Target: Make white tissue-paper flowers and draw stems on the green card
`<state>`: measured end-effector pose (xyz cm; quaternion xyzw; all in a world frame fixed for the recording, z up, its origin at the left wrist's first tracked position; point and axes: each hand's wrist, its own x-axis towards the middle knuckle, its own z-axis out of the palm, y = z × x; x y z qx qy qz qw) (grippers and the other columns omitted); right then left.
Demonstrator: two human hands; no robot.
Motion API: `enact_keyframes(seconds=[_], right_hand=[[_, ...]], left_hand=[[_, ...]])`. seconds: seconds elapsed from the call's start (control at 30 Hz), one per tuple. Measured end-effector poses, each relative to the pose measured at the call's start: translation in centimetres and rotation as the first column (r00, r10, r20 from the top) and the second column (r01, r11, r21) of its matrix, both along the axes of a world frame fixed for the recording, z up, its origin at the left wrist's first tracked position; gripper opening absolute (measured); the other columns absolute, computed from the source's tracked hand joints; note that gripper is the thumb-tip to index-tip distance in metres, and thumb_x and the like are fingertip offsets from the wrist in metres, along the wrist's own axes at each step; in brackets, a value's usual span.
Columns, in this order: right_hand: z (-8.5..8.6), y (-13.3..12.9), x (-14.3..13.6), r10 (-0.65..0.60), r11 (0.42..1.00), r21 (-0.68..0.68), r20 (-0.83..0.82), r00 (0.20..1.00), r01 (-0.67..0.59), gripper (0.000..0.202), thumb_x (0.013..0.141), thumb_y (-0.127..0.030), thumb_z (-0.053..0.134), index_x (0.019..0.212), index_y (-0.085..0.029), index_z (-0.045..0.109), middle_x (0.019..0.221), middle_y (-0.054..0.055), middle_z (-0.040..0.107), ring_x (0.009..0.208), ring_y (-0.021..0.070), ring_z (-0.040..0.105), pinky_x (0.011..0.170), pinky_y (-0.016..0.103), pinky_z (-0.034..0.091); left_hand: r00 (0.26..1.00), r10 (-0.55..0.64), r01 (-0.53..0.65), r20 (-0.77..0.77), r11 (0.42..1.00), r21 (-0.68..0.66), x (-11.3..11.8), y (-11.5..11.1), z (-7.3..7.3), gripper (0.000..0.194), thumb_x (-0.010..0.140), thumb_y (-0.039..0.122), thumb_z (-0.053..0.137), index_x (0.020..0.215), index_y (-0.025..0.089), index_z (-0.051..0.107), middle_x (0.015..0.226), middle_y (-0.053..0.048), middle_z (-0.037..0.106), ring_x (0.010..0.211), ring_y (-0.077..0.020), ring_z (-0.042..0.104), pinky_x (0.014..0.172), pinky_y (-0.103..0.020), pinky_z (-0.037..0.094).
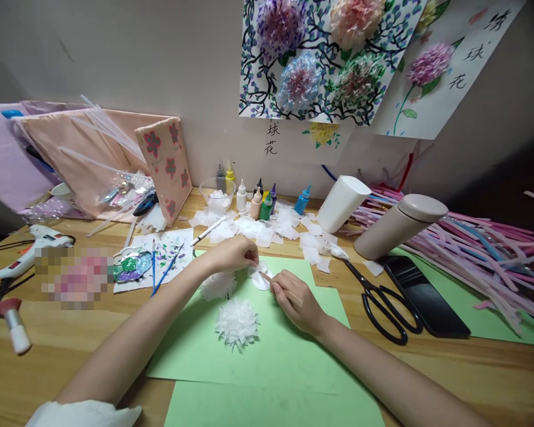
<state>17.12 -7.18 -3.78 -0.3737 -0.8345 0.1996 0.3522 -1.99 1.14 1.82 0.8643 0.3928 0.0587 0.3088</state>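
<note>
My right hand [297, 303] is closed round a thin wooden stick [295, 298], its tip at a small white round piece [260, 279] on the green paper [293, 362]. Just above that piece, my left hand [237, 256] has its fingers pinched together; whatever they hold is hidden. A fluffy white tissue-paper flower [237, 324] lies on the green paper in front of my hands. Another white tissue flower [218, 286] is partly covered by my left forearm.
White tissue squares [249, 230] and paint bottles [266, 204] lie behind my hands. To the right are black scissors [385, 305], a phone [427, 296], a tumbler [400, 226] and pipe cleaners [476, 255]. Brushes [165, 270] and a glue gun [34, 249] lie left.
</note>
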Motion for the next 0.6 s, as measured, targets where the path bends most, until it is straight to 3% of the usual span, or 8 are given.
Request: enact_keyframes(seconds=[0.2,0.6], right_hand=[[0.28,-0.02,-0.20,-0.022,0.999,-0.030,-0.016,1.000,0.021,0.025,0.092,-0.020,0.029,0.071,-0.021,0.041,0.063,0.001,0.044,0.062,0.0161,0.044,0.057,0.029,0.037],[-0.09,0.17,-0.34,0.017,0.999,-0.028,0.094,0.995,-0.015,0.023,0.093,-0.019,0.026,0.074,-0.021,0.039,0.068,0.003,0.046,0.067,0.0174,0.042,0.060,0.031,0.039]], left_hand=[[0.991,0.057,-0.059,-0.123,0.998,-0.009,-0.53,0.05,0.48,0.016,0.071,0.027,0.059,0.079,0.016,0.067,0.077,-0.003,0.068,0.066,-0.0132,0.058,0.056,-0.021,0.037],[0.984,0.046,-0.040,-0.173,0.998,0.037,0.25,-0.41,0.21,0.019,0.074,0.030,0.057,0.079,0.015,0.067,0.078,-0.004,0.069,0.067,-0.0134,0.058,0.057,-0.021,0.037]])
